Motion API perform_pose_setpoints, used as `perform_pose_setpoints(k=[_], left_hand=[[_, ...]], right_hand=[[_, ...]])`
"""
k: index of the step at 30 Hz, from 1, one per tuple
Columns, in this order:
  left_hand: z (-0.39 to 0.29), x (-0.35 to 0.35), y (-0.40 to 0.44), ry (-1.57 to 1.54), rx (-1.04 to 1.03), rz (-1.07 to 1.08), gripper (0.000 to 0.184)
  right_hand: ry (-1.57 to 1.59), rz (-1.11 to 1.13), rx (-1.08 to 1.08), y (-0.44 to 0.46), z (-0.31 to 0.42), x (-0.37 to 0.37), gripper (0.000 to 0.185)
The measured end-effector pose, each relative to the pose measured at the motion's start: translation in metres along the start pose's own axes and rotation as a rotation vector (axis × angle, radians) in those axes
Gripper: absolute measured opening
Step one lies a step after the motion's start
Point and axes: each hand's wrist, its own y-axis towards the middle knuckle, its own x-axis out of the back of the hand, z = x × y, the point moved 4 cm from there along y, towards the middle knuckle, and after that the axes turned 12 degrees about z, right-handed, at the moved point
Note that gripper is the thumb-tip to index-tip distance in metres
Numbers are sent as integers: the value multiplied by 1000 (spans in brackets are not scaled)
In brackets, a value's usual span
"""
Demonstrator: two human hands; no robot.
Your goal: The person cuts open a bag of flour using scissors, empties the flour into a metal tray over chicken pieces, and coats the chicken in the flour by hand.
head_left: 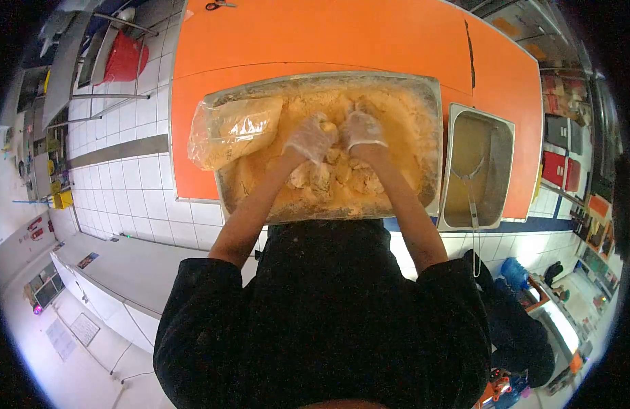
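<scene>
A wide metal tray (pixel 434 136) of orange-tinted breading flour (pixel 403 123) lies in front of me. Both hands wear clear plastic gloves dusted with flour. My left hand (pixel 309 139) is closed around a lumpy, flour-coated piece (pixel 328 127) near the tray's middle. Just beside it, my right hand (pixel 364 129) reaches down into the flour, its fingertips partly buried, so its grip is hidden. Several coated pieces (pixel 320 178), which look like chicken, rest between my forearms on the near side. At the tray's left corner sits a clear plastic bag (pixel 243 129) of similar powder.
To the right stands a smaller metal pan (pixel 509 163) of cloudy liquid, with a long-handled strainer (pixel 473 198) in it. Scissors (pixel 219 5) lie at the far edge of the orange table (pixel 328 41). A red container (pixel 126 58) is on a rack at left.
</scene>
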Motion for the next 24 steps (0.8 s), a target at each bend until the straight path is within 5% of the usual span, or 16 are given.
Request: perform_pose_setpoints(k=[1, 2, 3, 4, 9, 10, 11, 12, 13, 14, 15, 19, 21, 24], left_hand=[[4, 6, 8, 0, -3, 0, 36], [8, 11, 15, 371, 74, 7, 31], [15, 15, 19, 742, 154, 14, 27], [27, 17, 19, 743, 153, 15, 27], [82, 7, 45, 293, -83, 85, 39], [79, 5, 42, 289, -74, 76, 39], [73, 2, 39, -47, -5, 45, 44], [65, -3, 35, -383, 60, 12, 49], [38, -1, 29, -384, 60, 5, 49], [11, 6, 18, -630, 305, -95, 48], [-1, 5, 9, -877, 553, -195, 48], [35, -23, 42, -450, 277, 62, 51], [59, -33, 45, -729, 160, 64, 53], [80, -36, 43, -1137, -22, 81, 55]], right_hand=[[-59, -70, 117, -5, 9, -5, 29], [-120, -138, 233, -11, 16, -9, 31], [-121, -138, 233, -16, 19, -9, 31], [-96, -39, 204, -20, 23, -12, 32], [-216, 200, 21, 0, 26, -23, 36], [-272, -69, 233, 19, 5, -59, 34], [-317, -340, 442, 24, -1, -78, 32], [122, 18, 341, 12, 15, -39, 30], [861, 280, 88, -5, 32, 1, 28], [1249, 329, -255, -29, 52, 47, 26], [1346, 230, -296, -32, 51, 47, 27], [644, -14, -213, -17, 20, 47, 31], [220, -17, -217, -11, 18, 59, 33], [46, -5, -201, 2, 27, 57, 35]])
